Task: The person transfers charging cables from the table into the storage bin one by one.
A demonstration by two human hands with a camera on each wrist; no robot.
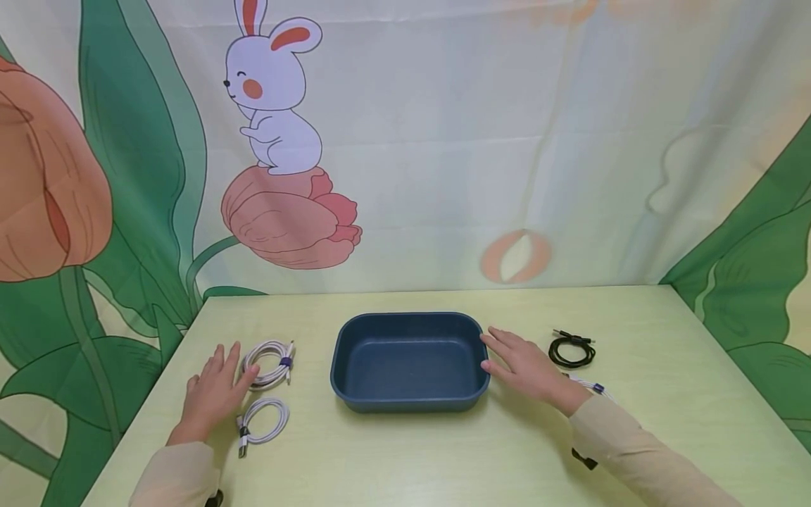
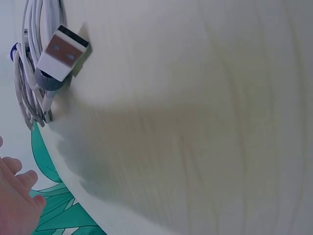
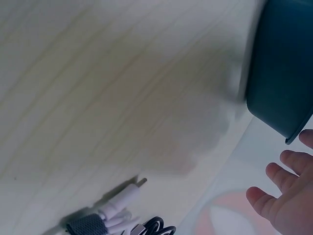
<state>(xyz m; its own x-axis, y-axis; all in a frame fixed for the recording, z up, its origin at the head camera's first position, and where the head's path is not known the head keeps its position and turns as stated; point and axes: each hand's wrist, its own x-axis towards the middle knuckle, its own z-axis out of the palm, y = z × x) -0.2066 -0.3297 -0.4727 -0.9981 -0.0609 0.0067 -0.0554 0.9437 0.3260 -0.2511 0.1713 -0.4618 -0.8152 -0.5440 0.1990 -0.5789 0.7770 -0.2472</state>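
The navy-blue, smooth rectangular bin with rounded corners (image 1: 412,406) sits on a pale yellow wood-grain table (image 1: 405,465). At the bin's right end, the person's right hand (image 1: 522,362) has its fingers extended and grasps nothing; whether the fingertips touch the rim cannot be told. Well left of the bin, the left hand (image 1: 215,391) is also released, fingers spread, its thumb overlapping the edge of a thick white coiled cable with a blue tie (image 1: 272,346); contact is unclear. Left of the bin and closer to the person lies a thinner white coiled cable with a dark tie and USB plug (image 1: 284,420). Right of the bin rest a small black coiled cable (image 1: 571,365) and a white cable with a blue tie (image 1: 591,385), partly hidden by the right forearm. Beyond the bin hangs a printed cloth with a white rabbit and tulips (image 1: 431,176).
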